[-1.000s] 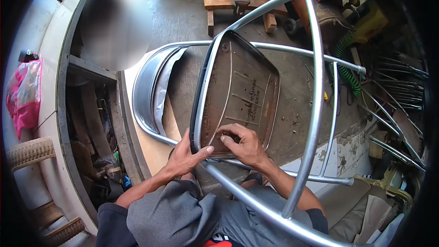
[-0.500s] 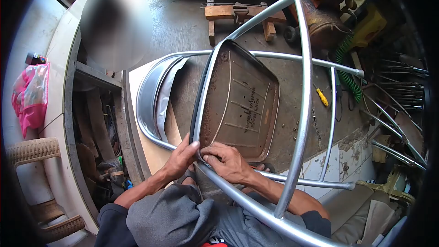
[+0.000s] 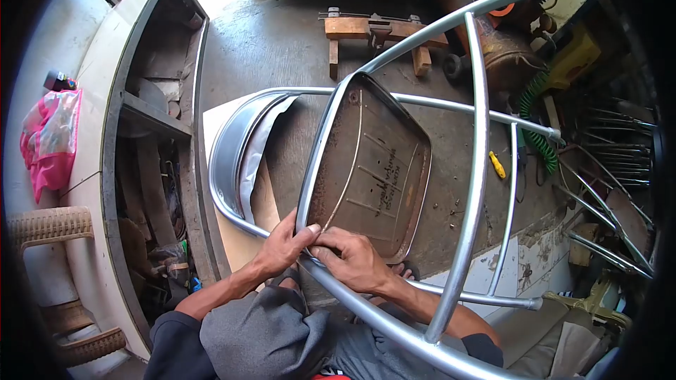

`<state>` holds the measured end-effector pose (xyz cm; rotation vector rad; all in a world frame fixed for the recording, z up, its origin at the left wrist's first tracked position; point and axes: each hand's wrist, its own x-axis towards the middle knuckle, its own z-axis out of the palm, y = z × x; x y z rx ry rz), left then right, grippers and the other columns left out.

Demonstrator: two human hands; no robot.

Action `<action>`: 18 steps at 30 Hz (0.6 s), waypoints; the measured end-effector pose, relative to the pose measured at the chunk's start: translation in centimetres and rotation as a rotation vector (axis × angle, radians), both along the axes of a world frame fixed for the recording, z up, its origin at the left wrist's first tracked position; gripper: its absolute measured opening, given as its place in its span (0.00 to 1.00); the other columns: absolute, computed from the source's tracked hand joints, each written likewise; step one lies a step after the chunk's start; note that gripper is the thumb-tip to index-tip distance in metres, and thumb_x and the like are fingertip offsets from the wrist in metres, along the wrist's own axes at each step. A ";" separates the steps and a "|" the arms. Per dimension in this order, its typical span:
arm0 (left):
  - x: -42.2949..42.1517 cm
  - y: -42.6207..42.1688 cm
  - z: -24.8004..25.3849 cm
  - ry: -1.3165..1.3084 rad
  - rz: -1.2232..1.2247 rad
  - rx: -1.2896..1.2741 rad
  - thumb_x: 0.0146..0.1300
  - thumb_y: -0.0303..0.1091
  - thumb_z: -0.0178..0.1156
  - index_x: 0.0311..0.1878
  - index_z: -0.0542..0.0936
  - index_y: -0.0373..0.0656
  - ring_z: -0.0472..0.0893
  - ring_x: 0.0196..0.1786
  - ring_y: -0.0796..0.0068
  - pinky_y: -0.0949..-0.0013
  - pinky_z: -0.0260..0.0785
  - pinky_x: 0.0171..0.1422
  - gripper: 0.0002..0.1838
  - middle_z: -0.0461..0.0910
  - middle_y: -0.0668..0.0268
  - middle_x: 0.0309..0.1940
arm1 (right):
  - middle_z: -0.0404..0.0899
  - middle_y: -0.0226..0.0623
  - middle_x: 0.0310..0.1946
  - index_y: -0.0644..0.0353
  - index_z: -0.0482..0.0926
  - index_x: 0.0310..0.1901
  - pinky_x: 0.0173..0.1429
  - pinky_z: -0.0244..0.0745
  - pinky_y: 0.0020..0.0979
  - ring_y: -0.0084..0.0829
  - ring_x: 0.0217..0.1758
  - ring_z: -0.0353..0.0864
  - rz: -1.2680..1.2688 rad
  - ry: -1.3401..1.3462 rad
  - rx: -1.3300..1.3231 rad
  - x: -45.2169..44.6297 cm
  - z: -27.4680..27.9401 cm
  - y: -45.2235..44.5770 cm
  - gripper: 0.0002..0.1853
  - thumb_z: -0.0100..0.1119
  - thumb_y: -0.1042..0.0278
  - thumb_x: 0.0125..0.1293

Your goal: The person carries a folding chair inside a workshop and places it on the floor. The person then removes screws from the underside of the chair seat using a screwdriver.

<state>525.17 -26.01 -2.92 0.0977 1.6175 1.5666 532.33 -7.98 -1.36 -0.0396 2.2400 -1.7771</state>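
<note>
In mid-picture, the seat pan [image 3: 370, 151] sits tilted among metal tubes [image 3: 482, 119], the left hand [image 3: 285, 248] gripping its lower corner, apparently to steady it, while the right hand [image 3: 355, 260] curls there, its hold unclear.

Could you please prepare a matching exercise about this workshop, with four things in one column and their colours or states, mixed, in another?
Things:
1. seat panel
2. tubular frame
3. coiled hose
4. small tool

Descriptions:
a. green
b. yellow, lying on the floor
c. brown, with dark handwriting
d. silver-coloured

Pairs: 1-c, 2-d, 3-a, 4-b
</note>
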 end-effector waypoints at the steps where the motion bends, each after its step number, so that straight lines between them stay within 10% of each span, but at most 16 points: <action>1: -0.2 0.0 0.1 0.000 -0.001 -0.003 0.74 0.39 0.56 0.66 0.68 0.35 0.73 0.46 0.78 0.71 0.68 0.55 0.24 0.75 0.68 0.43 | 0.82 0.48 0.46 0.64 0.83 0.48 0.56 0.77 0.40 0.45 0.51 0.84 -0.001 0.000 -0.003 0.2 -0.3 -0.1 0.11 0.57 0.68 0.71; 4: -0.3 0.2 0.3 0.066 -0.033 -0.055 0.70 0.36 0.55 0.67 0.68 0.33 0.75 0.52 0.74 0.69 0.68 0.61 0.26 0.77 0.62 0.51 | 0.82 0.41 0.47 0.68 0.76 0.58 0.56 0.82 0.32 0.29 0.48 0.85 -0.348 -0.331 -0.455 0.7 -0.5 0.2 0.15 0.56 0.72 0.74; 18: 0.2 -0.1 0.0 -0.027 0.088 0.033 0.62 0.41 0.66 0.63 0.73 0.34 0.78 0.51 0.74 0.67 0.69 0.61 0.29 0.80 0.61 0.50 | 0.80 0.33 0.39 0.68 0.75 0.58 0.44 0.79 0.24 0.20 0.36 0.81 -0.402 -0.365 -0.468 0.5 -2.1 0.0 0.14 0.55 0.73 0.75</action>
